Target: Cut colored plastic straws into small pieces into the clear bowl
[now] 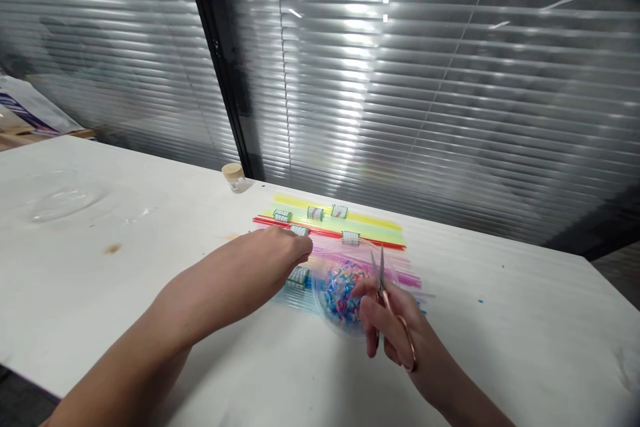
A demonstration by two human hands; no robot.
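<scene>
My right hand holds a pair of scissors with rose-gold handles, its narrow blades slightly apart and pointing up. Below that hand stands a clear round bowl with many small cut pieces in blue, red, pink and white. Back of hand up, my left hand reaches over colored straws left of the bowl; its fingers are mostly hidden, so I cannot tell whether they grip anything. Yellow straws, red straws and purple straws lie in rows, several with printed paper bands.
A small jar with a wooden lid stands at the white table's back edge. Clear plastic lies at the left, near a brown stain. Window blinds rise behind the table. A blue scrap is at the right.
</scene>
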